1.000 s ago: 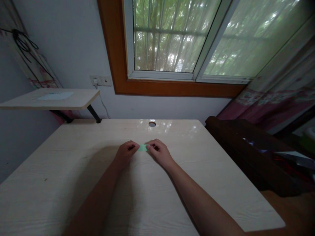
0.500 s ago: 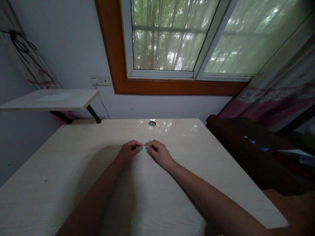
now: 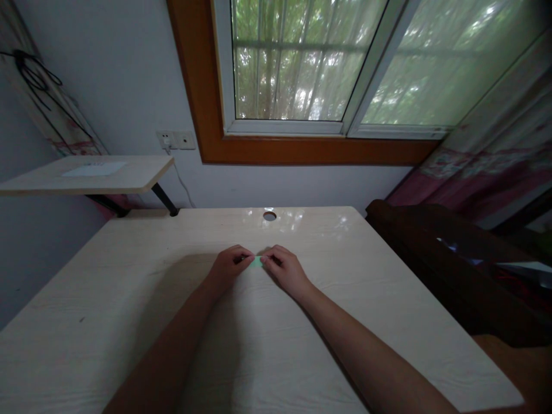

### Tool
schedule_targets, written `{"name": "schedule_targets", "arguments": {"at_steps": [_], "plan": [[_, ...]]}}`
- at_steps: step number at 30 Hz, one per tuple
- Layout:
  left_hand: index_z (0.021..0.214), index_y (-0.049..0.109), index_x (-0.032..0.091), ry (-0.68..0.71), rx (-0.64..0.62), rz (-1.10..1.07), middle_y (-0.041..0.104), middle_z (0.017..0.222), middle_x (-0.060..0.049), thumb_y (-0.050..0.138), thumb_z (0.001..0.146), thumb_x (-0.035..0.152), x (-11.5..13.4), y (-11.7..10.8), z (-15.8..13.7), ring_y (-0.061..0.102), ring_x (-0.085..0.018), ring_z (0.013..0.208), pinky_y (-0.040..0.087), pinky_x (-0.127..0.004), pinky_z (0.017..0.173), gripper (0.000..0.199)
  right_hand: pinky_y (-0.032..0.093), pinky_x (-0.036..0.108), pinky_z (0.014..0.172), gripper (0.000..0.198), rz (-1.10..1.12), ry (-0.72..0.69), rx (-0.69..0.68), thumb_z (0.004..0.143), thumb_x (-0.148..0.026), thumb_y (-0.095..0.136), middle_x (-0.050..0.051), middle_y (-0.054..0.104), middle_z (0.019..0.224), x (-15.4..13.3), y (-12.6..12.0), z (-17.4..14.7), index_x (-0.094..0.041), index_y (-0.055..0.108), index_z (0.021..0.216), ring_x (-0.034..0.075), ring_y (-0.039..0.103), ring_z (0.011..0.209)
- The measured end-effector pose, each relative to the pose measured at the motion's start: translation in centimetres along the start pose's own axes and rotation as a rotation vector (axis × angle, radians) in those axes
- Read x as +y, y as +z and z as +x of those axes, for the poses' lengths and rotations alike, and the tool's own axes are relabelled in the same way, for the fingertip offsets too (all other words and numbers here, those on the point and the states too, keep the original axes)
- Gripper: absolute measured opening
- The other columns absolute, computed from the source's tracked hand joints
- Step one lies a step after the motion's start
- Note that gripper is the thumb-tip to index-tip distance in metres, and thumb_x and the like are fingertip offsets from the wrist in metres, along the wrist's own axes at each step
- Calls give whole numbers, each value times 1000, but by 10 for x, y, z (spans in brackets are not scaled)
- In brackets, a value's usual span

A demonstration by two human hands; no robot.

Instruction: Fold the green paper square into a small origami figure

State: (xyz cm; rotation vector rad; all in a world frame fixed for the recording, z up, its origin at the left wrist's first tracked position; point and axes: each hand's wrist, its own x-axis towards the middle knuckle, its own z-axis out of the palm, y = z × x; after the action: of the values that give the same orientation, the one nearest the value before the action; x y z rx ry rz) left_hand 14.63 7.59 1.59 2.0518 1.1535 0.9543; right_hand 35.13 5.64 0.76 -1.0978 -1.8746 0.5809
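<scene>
A small light-green piece (image 3: 257,261), thin and flat like paper, shows between my two hands over the desk (image 3: 276,333). My left hand (image 3: 230,265) pinches its left side between thumb and fingers. On the other side, my right hand (image 3: 282,265) is closed on its right edge. Both hands are close together, low at the desk surface, and the fingers hide most of the piece. Whether it is folded I cannot tell.
A raised shelf (image 3: 146,172) on black legs stands at the desk's back left, with a white sheet (image 3: 95,168) on it. Near the back edge is a round cable hole (image 3: 269,216). Dark wooden furniture (image 3: 414,230) adjoins the right side. A window (image 3: 293,75) is behind.
The whole view has shifted slightly, so the hands and desk appear a little further right. Both hands keep their pinch on the green piece, with barely any other movement.
</scene>
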Motion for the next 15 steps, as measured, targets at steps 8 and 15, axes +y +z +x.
{"name": "schedule_targets", "arguments": {"at_steps": [8, 15], "plan": [[84, 71, 19, 50, 12, 10, 67, 81, -3, 58, 88, 27, 0, 2, -3, 61, -16, 77, 46, -27, 72, 15, 43, 32, 76, 7, -44, -34, -6, 90, -23, 61, 3, 66, 82, -2, -2, 1, -23, 68, 89, 19, 57, 82], [79, 67, 19, 62, 67, 13, 65, 78, -3, 59, 86, 24, 4, 1, -6, 60, -16, 76, 47, -26, 70, 12, 39, 38, 87, 6, -95, -88, 27, 90, -22, 62, 3, 68, 87, -5, -5, 2, -23, 68, 88, 20, 57, 89]]}}
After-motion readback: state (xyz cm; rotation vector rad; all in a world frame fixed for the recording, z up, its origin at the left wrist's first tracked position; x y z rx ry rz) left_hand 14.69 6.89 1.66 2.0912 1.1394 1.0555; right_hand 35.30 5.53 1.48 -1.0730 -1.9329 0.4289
